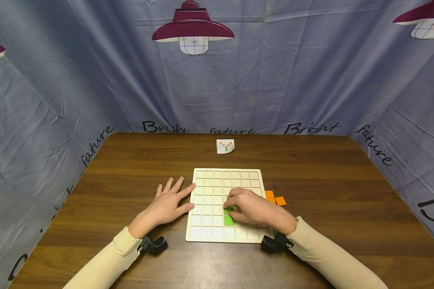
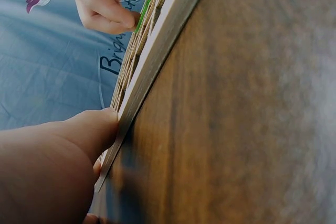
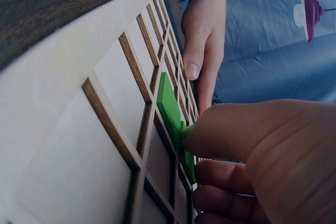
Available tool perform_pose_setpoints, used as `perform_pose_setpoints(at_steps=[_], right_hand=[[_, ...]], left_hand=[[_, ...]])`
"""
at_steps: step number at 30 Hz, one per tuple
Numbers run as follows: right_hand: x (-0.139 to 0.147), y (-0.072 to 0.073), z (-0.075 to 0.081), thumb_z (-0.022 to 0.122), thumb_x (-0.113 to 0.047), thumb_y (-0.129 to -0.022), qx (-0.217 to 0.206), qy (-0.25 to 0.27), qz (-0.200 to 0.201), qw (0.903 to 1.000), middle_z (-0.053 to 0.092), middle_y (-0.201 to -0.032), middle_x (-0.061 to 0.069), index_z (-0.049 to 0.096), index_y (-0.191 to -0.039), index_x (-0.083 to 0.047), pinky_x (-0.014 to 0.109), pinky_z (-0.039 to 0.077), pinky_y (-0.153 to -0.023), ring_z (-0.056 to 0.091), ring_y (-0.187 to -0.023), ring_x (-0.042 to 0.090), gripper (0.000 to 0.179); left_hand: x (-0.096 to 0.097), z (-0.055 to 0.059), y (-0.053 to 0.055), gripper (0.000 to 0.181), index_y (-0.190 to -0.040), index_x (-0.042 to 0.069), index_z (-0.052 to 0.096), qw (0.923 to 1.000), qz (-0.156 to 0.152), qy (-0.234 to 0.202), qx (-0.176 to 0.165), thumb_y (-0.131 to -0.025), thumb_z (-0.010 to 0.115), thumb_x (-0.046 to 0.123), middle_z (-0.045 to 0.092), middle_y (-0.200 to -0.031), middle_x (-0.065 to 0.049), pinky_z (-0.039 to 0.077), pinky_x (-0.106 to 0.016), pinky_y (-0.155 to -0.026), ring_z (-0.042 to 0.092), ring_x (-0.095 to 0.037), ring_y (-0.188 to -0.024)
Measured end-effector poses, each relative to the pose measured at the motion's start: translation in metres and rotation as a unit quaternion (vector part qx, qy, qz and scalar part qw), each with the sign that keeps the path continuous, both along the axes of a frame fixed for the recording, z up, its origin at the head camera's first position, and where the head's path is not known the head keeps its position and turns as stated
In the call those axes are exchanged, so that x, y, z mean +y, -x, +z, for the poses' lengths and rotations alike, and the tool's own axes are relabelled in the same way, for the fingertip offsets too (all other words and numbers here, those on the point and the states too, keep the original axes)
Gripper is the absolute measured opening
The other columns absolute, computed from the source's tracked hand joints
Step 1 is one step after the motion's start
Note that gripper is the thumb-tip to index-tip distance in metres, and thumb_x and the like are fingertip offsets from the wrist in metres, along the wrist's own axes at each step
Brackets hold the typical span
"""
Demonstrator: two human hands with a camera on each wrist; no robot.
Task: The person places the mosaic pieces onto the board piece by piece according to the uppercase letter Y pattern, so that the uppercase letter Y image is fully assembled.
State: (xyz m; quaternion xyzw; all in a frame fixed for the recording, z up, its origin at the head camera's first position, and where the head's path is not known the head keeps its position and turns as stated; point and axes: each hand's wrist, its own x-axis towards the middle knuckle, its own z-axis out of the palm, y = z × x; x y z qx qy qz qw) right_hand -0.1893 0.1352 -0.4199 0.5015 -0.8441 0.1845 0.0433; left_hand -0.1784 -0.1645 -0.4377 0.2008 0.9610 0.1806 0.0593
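A pale wooden grid board (image 1: pixel 204 210) lies flat in front of me. One green square tile (image 1: pixel 229 220) sits in a cell of its lower middle. Just above it is a second green tile (image 3: pixel 187 157), pinched by my right hand (image 1: pixel 251 206) between thumb and fingers, low over the grid. The fingers cover part of that tile in the head view. My left hand (image 1: pixel 168 202) lies spread at the board's left edge, with the thumb (image 2: pixel 100 124) and index finger touching the rim.
Several orange tiles (image 1: pixel 280 201) lie against the board's right side, partly behind the right hand. A small paper card (image 1: pixel 225 146) with a printed orange and green grid pattern lies beyond the board. Printed curtains (image 1: pixel 217 92) enclose the brown wooden table (image 1: pixel 329 180).
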Motion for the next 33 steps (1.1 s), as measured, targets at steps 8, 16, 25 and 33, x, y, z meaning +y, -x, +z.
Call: perform_pose_setpoints(at_steps=[8,16,25,33], right_hand=[[0.0004,0.0003,-0.0004,0.075,-0.004,-0.085,-0.001,0.001,-0.003,1.0,0.069,-0.089,0.0,0.079,-0.097,-0.009,0.019,0.048,-0.071,0.051,-0.076,0.005,0.014],[-0.0004,-0.001,0.0007,0.074,-0.005,-0.085,-0.003,-0.007,-0.01,0.9999,0.07,-0.089,0.0,0.079,-0.1,-0.008,0.02,0.049,-0.073,0.053,-0.077,0.006,0.016],[0.0007,-0.0008,0.0011,0.074,-0.004,-0.085,-0.011,-0.004,-0.014,0.9998,0.071,-0.092,0.001,0.079,-0.102,-0.008,0.022,0.052,-0.075,0.056,-0.079,0.008,0.018],[0.0061,-0.0012,0.0045,0.075,-0.003,-0.085,-0.01,0.009,-0.018,0.9997,0.073,-0.095,0.002,0.078,-0.104,-0.007,0.023,0.056,-0.077,0.065,-0.084,0.01,0.02]], left_hand=[[-0.0001,-0.0006,0.0002,0.061,-0.157,0.024,0.042,1.0,0.002,0.003,-0.003,-0.102,0.058,0.044,0.025,-0.167,-0.025,0.014,-0.081,-0.113,0.016,-0.058,-0.152],[-0.0001,-0.0004,-0.0005,0.061,-0.158,0.023,0.042,1.0,0.0,0.003,-0.003,-0.102,0.058,0.043,0.025,-0.167,-0.025,0.014,-0.081,-0.113,0.016,-0.057,-0.152],[0.0005,0.0015,-0.0015,0.061,-0.158,0.023,0.042,1.0,0.001,-0.001,-0.004,-0.102,0.058,0.043,0.025,-0.167,-0.025,0.014,-0.081,-0.114,0.016,-0.058,-0.152],[0.0005,0.001,-0.0011,0.061,-0.157,0.023,0.043,1.0,0.002,-0.001,-0.004,-0.102,0.058,0.043,0.025,-0.167,-0.025,0.014,-0.081,-0.114,0.015,-0.058,-0.152]])
